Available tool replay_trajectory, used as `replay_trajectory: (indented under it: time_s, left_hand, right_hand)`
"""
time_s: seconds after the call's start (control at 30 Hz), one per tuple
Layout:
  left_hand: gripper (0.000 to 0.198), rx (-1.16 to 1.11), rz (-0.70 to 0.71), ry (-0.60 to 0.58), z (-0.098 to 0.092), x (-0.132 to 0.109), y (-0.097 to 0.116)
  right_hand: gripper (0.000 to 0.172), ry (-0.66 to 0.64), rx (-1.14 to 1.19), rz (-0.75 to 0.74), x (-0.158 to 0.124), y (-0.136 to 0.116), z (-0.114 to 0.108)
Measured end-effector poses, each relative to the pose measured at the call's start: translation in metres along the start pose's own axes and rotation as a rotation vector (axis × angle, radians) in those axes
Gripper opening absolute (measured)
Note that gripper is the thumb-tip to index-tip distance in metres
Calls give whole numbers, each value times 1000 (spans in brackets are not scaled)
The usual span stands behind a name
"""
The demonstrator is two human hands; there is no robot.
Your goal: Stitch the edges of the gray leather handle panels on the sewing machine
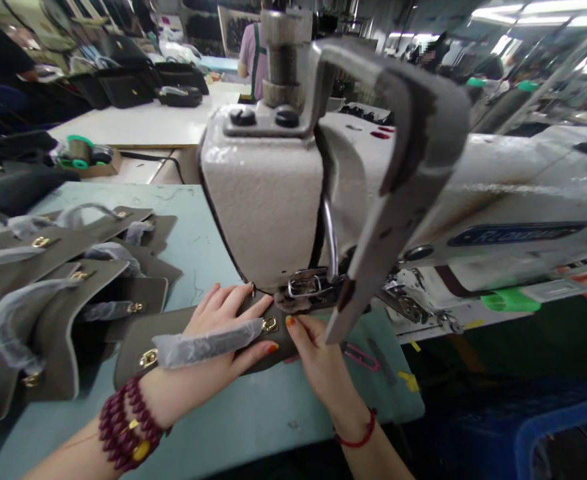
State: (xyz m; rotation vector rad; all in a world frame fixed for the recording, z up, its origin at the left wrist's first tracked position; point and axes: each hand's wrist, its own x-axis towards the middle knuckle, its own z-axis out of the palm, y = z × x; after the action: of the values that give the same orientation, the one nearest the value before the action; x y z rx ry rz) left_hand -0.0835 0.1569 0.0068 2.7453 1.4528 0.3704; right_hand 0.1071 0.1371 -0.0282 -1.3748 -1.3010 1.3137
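A grey-brown bag panel (183,317) lies on the sewing machine's bed, its far right end under the machine head (263,207). Its handle (211,343), wrapped in clear plastic, is fixed by gold buckles. My left hand (223,320) reaches under this handle and presses flat on the panel, fingers stretched toward the needle area. By the panel's right edge, my right hand (318,353) is closed with the thumb on top; its other fingers are partly hidden. The needle and presser foot are mostly concealed behind the metal parts.
Similar bag panels (73,267) with wrapped handles are piled at left. A bent metal bracket (398,133) sticks out before the machine. Pink-handled snips (362,358) lie at right of my hand. A blue crate (523,440) stands lower right. Behind, black bags (128,83) rest on a white table.
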Motion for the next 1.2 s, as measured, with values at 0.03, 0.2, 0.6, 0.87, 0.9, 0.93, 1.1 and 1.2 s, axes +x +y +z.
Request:
replay_trajectory:
  time_s: [0.03,0.2,0.6,0.87,0.9,0.93,1.1,1.2]
  left_hand:
    - [49,0,1,-3,0,1,-1]
    - [42,-32,-28,-64,-2,5,-4]
    - [27,-32,86,-25,16,0,-26]
    - [36,7,-11,-69,9,5,-21]
    - [37,-7,-19,-70,9,5,-22]
    - [37,-22,-30,-73,9,4,-23]
    - [36,-150,-21,-55,12,3,-28]
    - [37,-201,-29,-55,11,7,-27]
  right_hand:
    - [41,-7,22,10,-3,1,1]
    - [37,7,67,24,-9,-2,5]
    - [40,-110,324,-6,-20,15,-2]
    - [46,-123,445,27,-19,17,-1]
    - [47,-137,491,49,-18,19,-1]
    - [48,-150,537,72,-18,22,0]
    - [53,-165,651,131,-17,29,-1]
    - [51,-190,584,81,-18,21,-4]
